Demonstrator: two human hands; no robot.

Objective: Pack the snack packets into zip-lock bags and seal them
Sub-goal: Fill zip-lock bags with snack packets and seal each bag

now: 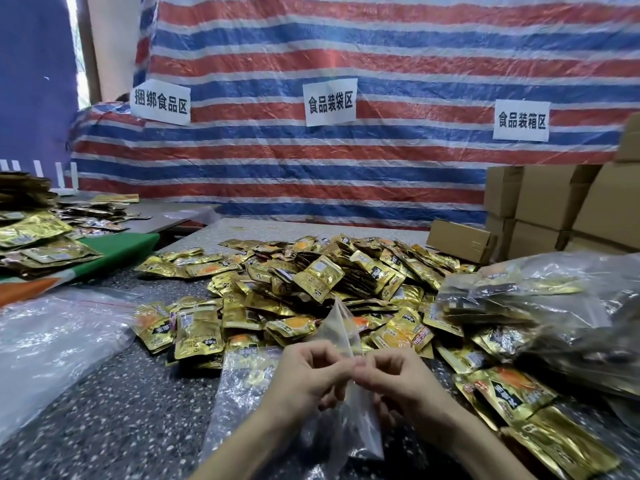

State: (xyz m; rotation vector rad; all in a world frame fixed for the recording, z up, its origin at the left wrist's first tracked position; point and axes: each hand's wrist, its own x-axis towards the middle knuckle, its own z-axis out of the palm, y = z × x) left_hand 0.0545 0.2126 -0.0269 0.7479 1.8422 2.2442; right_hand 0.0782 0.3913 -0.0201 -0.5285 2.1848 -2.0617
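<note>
left hand [308, 372] and right hand [398, 379] both pinch the mouth of a zip-lock bag [341, 330], apparently empty | snack packets [311, 282] heaped loose on worktop [121, 427] just beyond | filled bags [554, 306] at right | judged: some packed, most left

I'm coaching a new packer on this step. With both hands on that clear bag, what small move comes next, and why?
Probably pull the fingertips apart to open the mouth of the zip-lock bag. The left hand and right hand both pinch its edge, it looks empty, and the snack packets lie loose just beyond.
</note>
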